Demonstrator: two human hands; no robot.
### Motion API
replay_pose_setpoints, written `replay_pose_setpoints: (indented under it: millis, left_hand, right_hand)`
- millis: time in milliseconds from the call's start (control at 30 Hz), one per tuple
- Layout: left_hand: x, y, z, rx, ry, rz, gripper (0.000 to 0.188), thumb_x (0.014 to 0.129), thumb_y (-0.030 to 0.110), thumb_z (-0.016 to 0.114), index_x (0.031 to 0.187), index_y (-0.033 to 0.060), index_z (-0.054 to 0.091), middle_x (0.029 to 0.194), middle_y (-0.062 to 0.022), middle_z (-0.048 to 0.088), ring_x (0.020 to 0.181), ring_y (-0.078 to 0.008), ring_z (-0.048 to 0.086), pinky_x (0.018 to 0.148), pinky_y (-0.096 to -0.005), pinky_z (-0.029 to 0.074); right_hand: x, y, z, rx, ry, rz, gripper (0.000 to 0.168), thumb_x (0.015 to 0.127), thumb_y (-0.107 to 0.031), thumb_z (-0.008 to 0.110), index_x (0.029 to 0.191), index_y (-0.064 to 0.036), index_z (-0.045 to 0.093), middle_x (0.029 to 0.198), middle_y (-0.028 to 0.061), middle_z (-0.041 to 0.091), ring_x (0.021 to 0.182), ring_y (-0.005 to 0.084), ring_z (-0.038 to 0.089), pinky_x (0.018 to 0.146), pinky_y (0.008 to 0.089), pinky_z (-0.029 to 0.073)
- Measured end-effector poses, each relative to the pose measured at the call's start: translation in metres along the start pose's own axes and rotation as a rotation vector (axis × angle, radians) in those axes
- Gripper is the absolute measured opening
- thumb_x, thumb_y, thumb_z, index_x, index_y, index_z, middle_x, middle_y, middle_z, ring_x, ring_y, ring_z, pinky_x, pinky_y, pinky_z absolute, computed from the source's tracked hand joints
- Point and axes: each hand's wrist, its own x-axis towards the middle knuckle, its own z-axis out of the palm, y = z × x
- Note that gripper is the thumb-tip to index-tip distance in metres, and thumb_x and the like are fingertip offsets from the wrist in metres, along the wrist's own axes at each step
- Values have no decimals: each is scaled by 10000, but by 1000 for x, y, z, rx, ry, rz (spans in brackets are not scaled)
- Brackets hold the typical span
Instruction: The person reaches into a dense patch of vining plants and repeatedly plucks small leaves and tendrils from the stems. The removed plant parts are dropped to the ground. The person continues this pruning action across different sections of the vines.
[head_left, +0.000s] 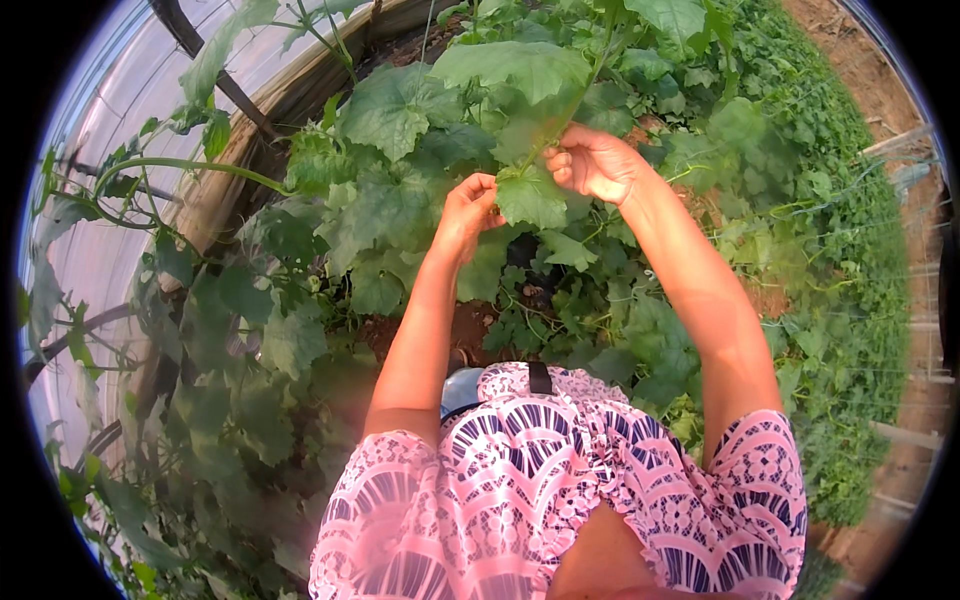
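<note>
Both hands are raised among broad-leaved green vines. My right hand has its fingers curled and its thumb and index fingertip against a thin vine stem, just below a large pale green leaf. Lower and to the left, my left hand pinches at the left edge of a small lobed leaf, its fingertips close together. That leaf hangs between the two hands. What exactly lies between the left fingertips is hidden.
Dense vines surround both arms. A thick curved stem arches at the left, before a wooden beam and translucent plastic sheeting. Thin strings cross the foliage at the right, with brown soil beyond.
</note>
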Motion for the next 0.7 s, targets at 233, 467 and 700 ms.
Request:
replay_pose_setpoints:
  millis: [233,467,700]
  left_hand:
    - [7,7,9,-26,-16,-106,206,865,103,537,1065,81,578,864,18,599,735,-77,560,685,-243,486]
    - [3,3,0,-69,-26,-125,268,872,82,510,1134,72,566,969,-24,621,880,-120,588,744,-277,489]
    - [-36,97,48,962,345,712,197,866,95,539,1013,-26,588,950,-107,642,802,-116,605,694,-278,485]
  right_hand:
    - [2,2,-9,93,-17,-15,104,823,-123,619,873,-41,579,738,16,541,602,67,508,518,196,452]
    - [-6,9,1,-48,92,-117,51,832,-95,610,856,-57,586,750,0,549,608,57,504,529,188,438]
    - [-7,13,-3,6,166,-154,62,804,-113,633,803,-82,579,745,-4,553,601,55,490,526,205,435]
